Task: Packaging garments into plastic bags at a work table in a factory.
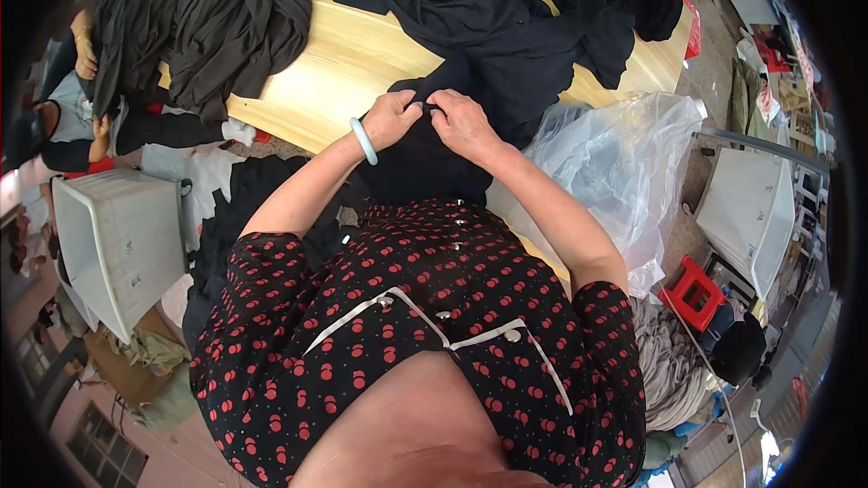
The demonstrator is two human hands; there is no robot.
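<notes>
Both my hands pinch the same black garment (425, 163), which hangs from the near edge of the wooden table (353, 63) down to my waist. My left hand (394, 117), with a pale green bangle on the wrist, grips a fold of the cloth. My right hand (463, 123) holds the cloth right beside it, fingertips almost touching the left. Beyond my hands the garment runs into a heap of dark clothes (506, 27) on the table.
A second pile of dark grey clothes (208, 18) covers the table's left end. A large clear plastic bag (624, 163) stands at my right. A white plastic bin (117, 244) sits at my left, another person (63, 117) beyond it. A red stool (694, 289) stands lower right.
</notes>
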